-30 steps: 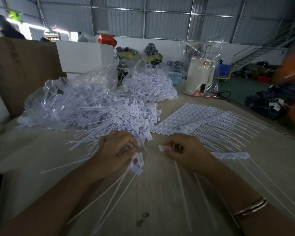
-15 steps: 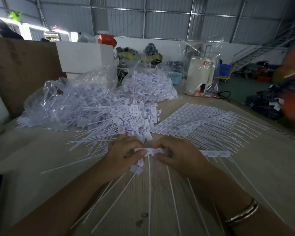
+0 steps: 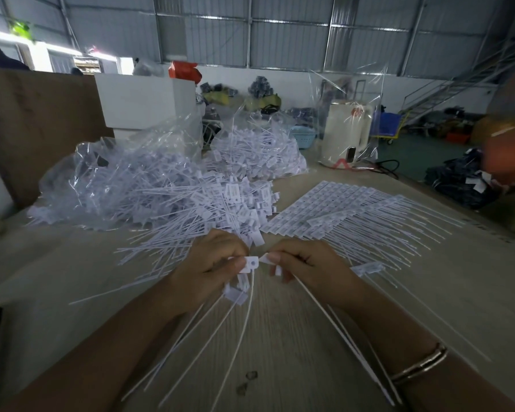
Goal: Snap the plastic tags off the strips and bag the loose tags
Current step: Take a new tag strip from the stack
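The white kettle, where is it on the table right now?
In the head view, the kettle stands at the table's far right, inside a clear bag, just right of the far tag pile.

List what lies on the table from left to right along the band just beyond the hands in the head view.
clear bag of loose tags → spilled heap of loose tags → flat rows of unsnapped strips. Nearer, left hand and right hand pinch a tag between them.
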`<state>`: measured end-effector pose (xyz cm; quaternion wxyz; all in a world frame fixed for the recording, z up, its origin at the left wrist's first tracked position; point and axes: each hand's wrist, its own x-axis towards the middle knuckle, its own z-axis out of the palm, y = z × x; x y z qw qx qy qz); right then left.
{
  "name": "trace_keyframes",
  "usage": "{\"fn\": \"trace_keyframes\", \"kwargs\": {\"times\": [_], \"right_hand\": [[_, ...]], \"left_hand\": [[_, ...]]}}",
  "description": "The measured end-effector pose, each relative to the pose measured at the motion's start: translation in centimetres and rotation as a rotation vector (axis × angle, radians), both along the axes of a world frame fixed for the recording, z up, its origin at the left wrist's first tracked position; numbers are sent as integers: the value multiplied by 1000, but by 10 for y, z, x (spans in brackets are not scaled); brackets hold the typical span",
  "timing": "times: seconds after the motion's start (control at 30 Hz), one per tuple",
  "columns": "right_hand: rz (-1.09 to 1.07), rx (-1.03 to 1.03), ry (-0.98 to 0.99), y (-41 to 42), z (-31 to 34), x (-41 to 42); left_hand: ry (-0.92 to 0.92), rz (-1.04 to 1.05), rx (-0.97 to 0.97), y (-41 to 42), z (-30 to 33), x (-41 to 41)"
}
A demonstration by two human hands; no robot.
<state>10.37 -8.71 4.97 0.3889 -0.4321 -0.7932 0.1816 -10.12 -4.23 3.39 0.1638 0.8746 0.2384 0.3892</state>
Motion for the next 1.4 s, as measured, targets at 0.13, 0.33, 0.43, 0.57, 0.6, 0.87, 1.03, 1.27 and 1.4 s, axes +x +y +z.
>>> {"fn": "trace_keyframes", "kwargs": {"times": [0.13, 0.33, 0.43, 0.57, 0.6, 0.87, 1.03, 1.27, 1.4], "right_hand": [[32, -61, 110, -4, 2, -4], [57, -170, 291, -4, -1, -4], [82, -202, 331, -3, -4, -5], [21, -235, 608, -7, 4, 4], [-11, -243, 690, -8, 6, 11], [-78, -4, -103, 1, -12, -16], [-65, 79, -98, -2, -8, -18], [-122, 90, -211, -2, 1, 4], [-118, 174, -271, -1, -1, 3]], "left_hand": [[-98, -92, -138, -1, -1, -1], [-198, -148, -409, -5, -5, 1], [-218, -144, -478, -7, -6, 5], [-429, -189, -620, -10, -6, -2], [-485, -185, -652, -9, -5, -6], [48, 260, 42, 4, -3, -3], [11, 139, 31, -5, -1, 14], [-37, 173, -64, -4, -6, 13], [-12, 129, -87, -6, -7, 12]]}}
